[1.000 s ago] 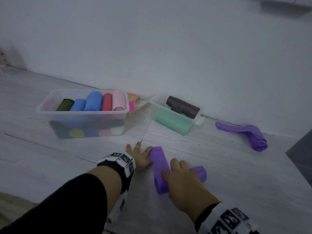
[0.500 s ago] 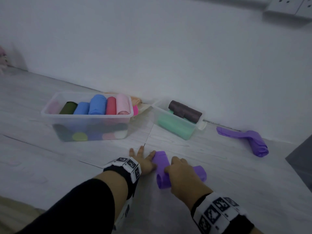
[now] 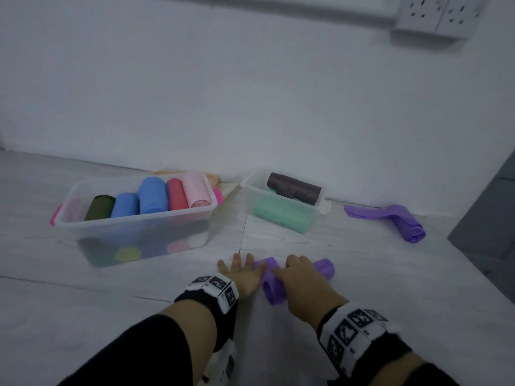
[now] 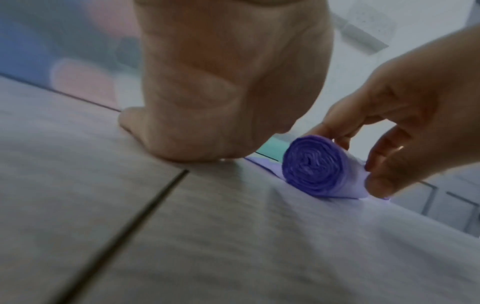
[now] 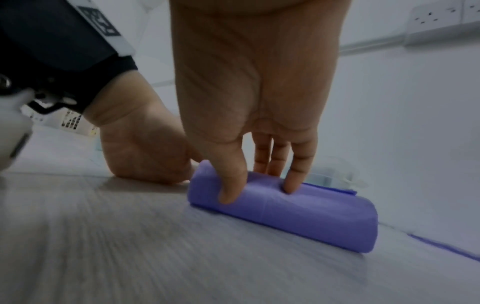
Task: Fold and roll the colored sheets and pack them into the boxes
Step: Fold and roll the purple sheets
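Note:
A purple sheet roll [image 3: 274, 286] lies on the pale wood floor in front of me, its spiral end [image 4: 314, 166] showing in the left wrist view. My right hand [image 3: 289, 267] grips the roll [image 5: 285, 207] from above, thumb and fingers curled over it. Just left of the roll, my left hand [image 3: 239, 267] lies flat on the floor with straight fingers, touching the short unrolled tail. A large clear box [image 3: 133, 218] at the left holds several coloured rolls. A smaller clear box [image 3: 278, 215] behind holds a green roll and a dark brown roll [image 3: 294, 188].
A second purple sheet [image 3: 404, 221], partly rolled, lies by the wall at the right. Peach sheets [image 3: 213, 178] sit behind the large box. A dark grey object [image 3: 490, 218] stands at the right edge. The white wall runs close behind the boxes.
The flat tail of the purple sheet ahead of the roll has grown shorter as the roll turned forward under my right hand. My left hand stays flat beside it.

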A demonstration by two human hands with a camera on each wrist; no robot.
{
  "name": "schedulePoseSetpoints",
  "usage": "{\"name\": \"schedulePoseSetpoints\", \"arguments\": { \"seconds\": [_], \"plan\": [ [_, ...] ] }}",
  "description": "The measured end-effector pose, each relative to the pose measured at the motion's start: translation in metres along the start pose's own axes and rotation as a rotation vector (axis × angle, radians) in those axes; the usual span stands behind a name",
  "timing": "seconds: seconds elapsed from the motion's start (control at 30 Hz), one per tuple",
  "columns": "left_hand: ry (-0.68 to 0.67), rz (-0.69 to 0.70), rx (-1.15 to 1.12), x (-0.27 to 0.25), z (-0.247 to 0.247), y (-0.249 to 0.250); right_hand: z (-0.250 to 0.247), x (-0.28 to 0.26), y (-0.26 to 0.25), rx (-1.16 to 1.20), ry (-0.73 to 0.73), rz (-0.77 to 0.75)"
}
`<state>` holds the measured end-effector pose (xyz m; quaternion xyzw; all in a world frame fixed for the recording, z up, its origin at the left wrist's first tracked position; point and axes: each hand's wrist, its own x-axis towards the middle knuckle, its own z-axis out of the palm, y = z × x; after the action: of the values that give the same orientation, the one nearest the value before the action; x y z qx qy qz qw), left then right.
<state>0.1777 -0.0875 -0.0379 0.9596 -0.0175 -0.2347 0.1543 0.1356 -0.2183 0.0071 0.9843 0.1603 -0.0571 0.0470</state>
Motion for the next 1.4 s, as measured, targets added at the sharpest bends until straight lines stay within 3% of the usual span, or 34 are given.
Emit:
{"name": "schedulePoseSetpoints", "arguments": {
  "seconds": [0.17,0.37,0.5,0.6,0.7,0.77,0.87,0.9,1.0,1.1,1.27,1.4],
  "plan": [
    [-0.011,0.017,-0.268,-0.015,-0.013,-0.008,-0.002,0.012,0.001,0.030,0.003,0.036],
    [0.053,0.050,-0.267,-0.027,-0.016,-0.001,-0.002,0.027,0.010,0.091,-0.006,-0.084],
    [0.127,0.009,-0.245,-0.024,-0.019,0.007,-0.001,0.033,0.030,0.298,0.023,-0.117],
    [0.192,-0.032,-0.290,-0.019,-0.022,0.007,0.002,0.037,0.044,0.219,-0.034,-0.243],
    [0.279,-0.091,-0.294,-0.022,-0.027,0.005,0.005,0.046,0.050,0.172,-0.015,-0.272],
    [0.191,-0.134,-0.277,-0.025,-0.031,0.004,0.005,0.053,0.052,0.218,0.014,-0.284],
    [-0.069,-0.144,-0.615,-0.027,-0.024,0.011,0.006,0.065,0.053,0.181,-0.027,-0.299],
    [-0.095,-0.150,-0.768,-0.025,-0.020,0.015,0.007,0.069,0.053,0.138,-0.050,-0.302],
    [0.030,-0.217,-1.279,-0.015,-0.012,0.027,0.013,0.073,0.056,0.126,-0.076,-0.306],
    [0.112,-0.286,-1.589,0.000,-0.012,0.039,0.018,0.075,0.065,0.258,-0.064,-0.316],
    [0.161,-0.247,-1.746,0.017,-0.021,0.046,0.013,0.082,0.077,0.415,-0.042,-0.320],
    [0.247,-0.165,-1.574,0.025,-0.054,0.050,-0.005,0.087,0.100,0.532,0.010,-0.343]
  ]
}}
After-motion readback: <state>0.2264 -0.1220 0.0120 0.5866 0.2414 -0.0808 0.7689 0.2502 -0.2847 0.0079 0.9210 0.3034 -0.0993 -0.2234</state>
